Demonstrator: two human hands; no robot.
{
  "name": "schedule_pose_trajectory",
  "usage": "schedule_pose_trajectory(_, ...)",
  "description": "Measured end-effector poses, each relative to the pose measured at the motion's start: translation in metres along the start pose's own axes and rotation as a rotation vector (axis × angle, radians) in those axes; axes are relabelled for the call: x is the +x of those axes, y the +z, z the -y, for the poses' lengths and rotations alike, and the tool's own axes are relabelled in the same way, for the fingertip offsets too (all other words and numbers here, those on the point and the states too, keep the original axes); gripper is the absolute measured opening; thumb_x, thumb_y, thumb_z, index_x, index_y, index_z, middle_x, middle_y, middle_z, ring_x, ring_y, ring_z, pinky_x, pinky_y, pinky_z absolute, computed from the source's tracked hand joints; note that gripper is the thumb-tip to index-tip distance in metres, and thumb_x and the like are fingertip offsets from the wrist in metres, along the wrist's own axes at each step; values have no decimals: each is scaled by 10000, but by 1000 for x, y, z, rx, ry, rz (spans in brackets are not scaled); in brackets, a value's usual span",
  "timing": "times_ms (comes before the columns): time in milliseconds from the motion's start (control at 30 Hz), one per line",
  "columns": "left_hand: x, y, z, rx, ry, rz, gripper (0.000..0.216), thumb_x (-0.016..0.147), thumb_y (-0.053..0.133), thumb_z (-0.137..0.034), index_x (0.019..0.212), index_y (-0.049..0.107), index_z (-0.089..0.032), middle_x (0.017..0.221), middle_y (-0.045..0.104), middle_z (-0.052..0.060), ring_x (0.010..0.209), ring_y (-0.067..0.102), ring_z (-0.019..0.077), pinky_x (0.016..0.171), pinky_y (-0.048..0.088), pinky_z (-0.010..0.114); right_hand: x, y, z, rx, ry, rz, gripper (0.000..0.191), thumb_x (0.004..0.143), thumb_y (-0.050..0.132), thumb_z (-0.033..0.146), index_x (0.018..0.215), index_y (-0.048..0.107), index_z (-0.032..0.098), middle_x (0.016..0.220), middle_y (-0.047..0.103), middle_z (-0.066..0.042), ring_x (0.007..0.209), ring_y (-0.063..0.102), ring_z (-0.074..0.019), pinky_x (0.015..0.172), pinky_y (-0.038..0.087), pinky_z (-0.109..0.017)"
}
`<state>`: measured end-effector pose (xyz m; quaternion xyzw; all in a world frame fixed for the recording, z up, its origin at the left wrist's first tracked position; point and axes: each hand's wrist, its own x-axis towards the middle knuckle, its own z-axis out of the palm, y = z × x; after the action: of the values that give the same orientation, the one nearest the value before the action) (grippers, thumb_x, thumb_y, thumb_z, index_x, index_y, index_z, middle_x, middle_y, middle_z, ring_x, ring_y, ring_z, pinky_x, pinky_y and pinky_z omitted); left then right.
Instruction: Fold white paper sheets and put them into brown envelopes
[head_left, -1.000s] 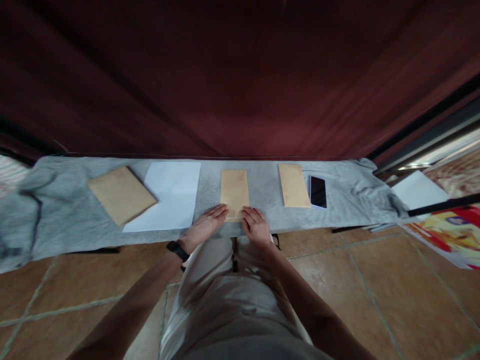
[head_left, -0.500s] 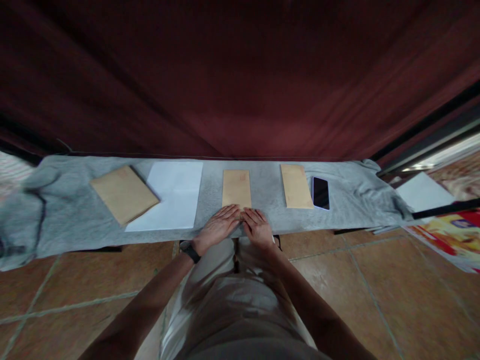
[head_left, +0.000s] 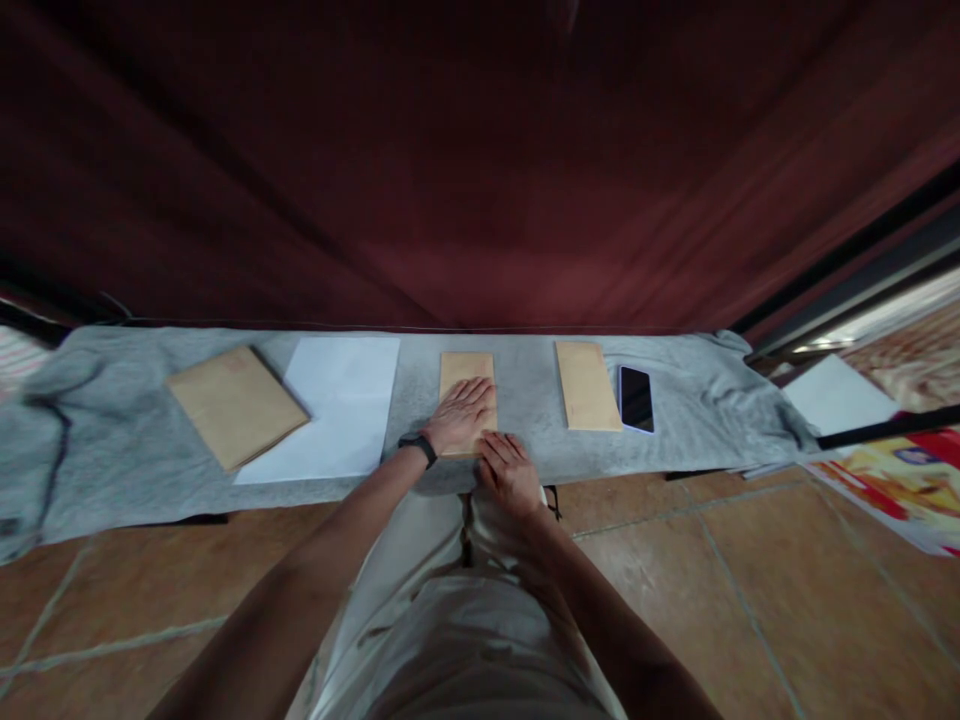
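A small brown envelope (head_left: 461,366) lies in the middle of a grey cloth (head_left: 525,400). My left hand (head_left: 466,413), with a black watch on its wrist, lies flat and open on top of the envelope. My right hand (head_left: 510,470) rests at the envelope's near right corner, fingers spread and flat on the cloth's front edge. A second small brown envelope (head_left: 586,398) lies to the right, untouched.
A white sheet of paper (head_left: 334,405) and a larger brown envelope (head_left: 231,403) lie to the left. A black phone (head_left: 636,397) sits beside the right envelope. A dark red curtain (head_left: 480,180) hangs behind. White paper (head_left: 832,392) and a colourful print (head_left: 900,480) lie at the right on the tiled floor.
My left hand has slid forward from the envelope's near edge up onto its middle. My right hand has stayed at the near right corner.
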<state>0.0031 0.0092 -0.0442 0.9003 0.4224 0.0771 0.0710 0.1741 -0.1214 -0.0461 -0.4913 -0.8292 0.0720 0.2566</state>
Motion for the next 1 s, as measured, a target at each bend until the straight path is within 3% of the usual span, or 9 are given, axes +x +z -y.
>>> schedule_pose_trajectory(133,24,-1,18,-8,-16,-30,618,1057,284,-421,1591,384,-126,1669,370,126,1572,271,236,1295,177,449,1,-1,1,25,6,9,410,1017,537,223,1422,602,198,1465,623,-110,1396,541,-243,1216,392,-461)
schedule_pose_trajectory(267,45,1,33,-39,-21,-67,605,1039,340,-420,1596,378,-185,1660,395,103,1556,310,234,1288,187,462,0,2,0,32,9,-8,437,1011,529,212,1445,585,210,1469,620,-112,1392,547,-244,1207,404,-473)
schedule_pose_trajectory(400,54,1,40,-45,-15,-75,597,1036,360,-409,1592,386,-194,1652,411,93,1542,337,215,1289,184,434,-1,3,-1,30,5,-10,440,1014,521,222,1450,576,208,1485,607,-105,1397,542,-243,1210,400,-470)
schedule_pose_trajectory(1000,-4,1,22,-61,126,-3,617,1075,310,-462,1601,360,-143,1670,373,104,1571,271,180,1288,182,377,-2,7,-2,50,18,-26,397,1001,537,221,1391,608,210,1441,634,-106,1367,557,-257,1209,395,-489)
